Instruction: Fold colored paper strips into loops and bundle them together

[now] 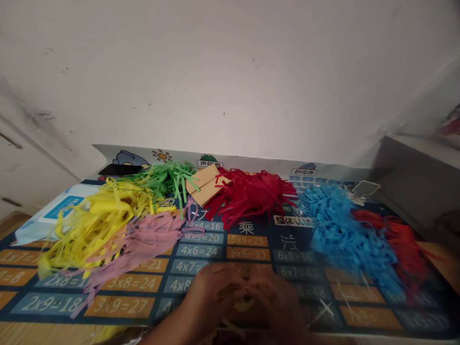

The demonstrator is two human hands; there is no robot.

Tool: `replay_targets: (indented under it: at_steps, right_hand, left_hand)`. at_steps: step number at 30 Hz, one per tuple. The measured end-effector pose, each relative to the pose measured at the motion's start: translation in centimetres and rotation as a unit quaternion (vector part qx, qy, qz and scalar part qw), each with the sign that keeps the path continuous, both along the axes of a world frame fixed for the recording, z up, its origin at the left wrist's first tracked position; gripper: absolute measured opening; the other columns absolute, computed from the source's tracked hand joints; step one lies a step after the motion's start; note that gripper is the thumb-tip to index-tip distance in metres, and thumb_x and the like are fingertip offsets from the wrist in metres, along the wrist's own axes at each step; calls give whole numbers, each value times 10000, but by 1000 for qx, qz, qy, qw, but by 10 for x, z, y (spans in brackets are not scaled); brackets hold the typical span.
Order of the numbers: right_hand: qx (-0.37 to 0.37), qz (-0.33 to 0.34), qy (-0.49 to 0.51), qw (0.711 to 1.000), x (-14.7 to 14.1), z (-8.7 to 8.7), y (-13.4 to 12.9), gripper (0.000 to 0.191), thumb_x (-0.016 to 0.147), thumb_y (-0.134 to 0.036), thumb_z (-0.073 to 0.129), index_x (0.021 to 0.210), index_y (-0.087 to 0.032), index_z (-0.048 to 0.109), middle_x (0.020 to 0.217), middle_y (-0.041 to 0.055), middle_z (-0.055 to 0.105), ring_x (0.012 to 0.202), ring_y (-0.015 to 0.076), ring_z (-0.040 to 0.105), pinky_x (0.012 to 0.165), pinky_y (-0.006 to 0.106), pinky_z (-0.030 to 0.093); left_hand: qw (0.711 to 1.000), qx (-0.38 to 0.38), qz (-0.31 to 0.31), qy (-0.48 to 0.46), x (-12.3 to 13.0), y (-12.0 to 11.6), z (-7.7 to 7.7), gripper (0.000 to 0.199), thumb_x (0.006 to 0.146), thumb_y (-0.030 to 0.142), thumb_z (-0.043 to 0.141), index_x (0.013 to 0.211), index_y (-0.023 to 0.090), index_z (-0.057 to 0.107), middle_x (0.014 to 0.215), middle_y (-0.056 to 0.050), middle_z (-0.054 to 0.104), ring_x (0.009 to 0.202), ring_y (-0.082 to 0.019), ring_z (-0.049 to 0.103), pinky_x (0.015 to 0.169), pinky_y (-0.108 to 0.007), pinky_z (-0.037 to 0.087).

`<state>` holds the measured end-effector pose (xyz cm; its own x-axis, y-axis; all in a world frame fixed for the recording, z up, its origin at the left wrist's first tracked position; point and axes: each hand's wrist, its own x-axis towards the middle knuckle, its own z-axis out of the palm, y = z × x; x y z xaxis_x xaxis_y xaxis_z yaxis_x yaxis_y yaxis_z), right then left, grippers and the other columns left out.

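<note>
Near the front edge of the mat, my left hand (217, 292) and my right hand (275, 294) meet with their fingertips pressed together. Something small and yellowish shows between and under the fingers, too blurred and dark to name. Beyond my hands lies a pile of red paper strips (255, 194), with a folded tan card (208, 187) touching its left side. Pink strips (151, 235) and yellow strips (104, 215) spread to the left, and green strips (167, 177) lie behind them. Blue strips (352, 235) are at the right, beside more red strips (404, 244).
A printed mat (122, 282) covers the table, its back edge against the wall. A black phone-like object (120, 170) and a blue-and-white packet (59, 208) lie at the left. A small framed tag (364, 189) stands behind the blue strips. Thin white strips (323, 311) lie front right.
</note>
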<state>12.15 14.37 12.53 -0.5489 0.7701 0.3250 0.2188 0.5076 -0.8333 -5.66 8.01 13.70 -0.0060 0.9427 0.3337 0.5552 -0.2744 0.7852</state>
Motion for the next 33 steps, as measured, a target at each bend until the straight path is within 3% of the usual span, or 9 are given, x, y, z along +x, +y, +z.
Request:
replay_targets:
  at_steps: [2,9,14,16,23,33]
  right_hand:
    - [21,1,1,1000,0,2,-2,187,909,-318,576,762,-247,666,740,-15,683,690,154,639,653,225,487]
    - [90,-29,-29,995,4,1,-2,167,917,-279,551,773,-249,631,752,-13,673,691,156,625,643,242,468]
    - [152,-25,-26,988,6,4,-5,123,921,-243,535,830,-258,615,753,-16,679,684,169,621,651,274,455]
    - [173,-16,-26,984,7,5,-7,100,920,-226,536,863,-261,611,758,-18,684,688,172,623,661,285,450]
    - [176,-23,-23,984,8,2,-8,81,931,-222,543,871,-252,589,770,-18,688,705,165,629,697,299,433]
    - [193,-18,-44,980,14,7,-9,122,960,-226,491,899,-243,596,788,-5,684,701,154,609,701,303,414]
  left_hand:
    - [1000,-3,3,24,0,-1,2,99,842,281,663,779,220,709,682,-4,682,620,-134,637,580,-201,448]
    - [994,51,40,87,-2,-4,0,46,803,183,638,798,216,669,795,-31,698,760,-171,653,693,-249,508]
    - [982,161,-1,96,-2,-1,0,130,848,157,589,909,249,657,848,-9,742,791,-153,683,987,-367,441]
    - [976,195,-10,99,0,-1,1,182,860,113,559,899,262,656,820,12,747,750,-129,688,1031,-376,402]
    - [971,220,0,97,5,2,4,166,872,114,562,888,246,662,818,19,755,720,-100,692,907,-266,489]
    - [975,201,-28,86,7,4,0,162,890,129,549,945,241,653,840,-4,760,763,-127,699,755,-243,544]
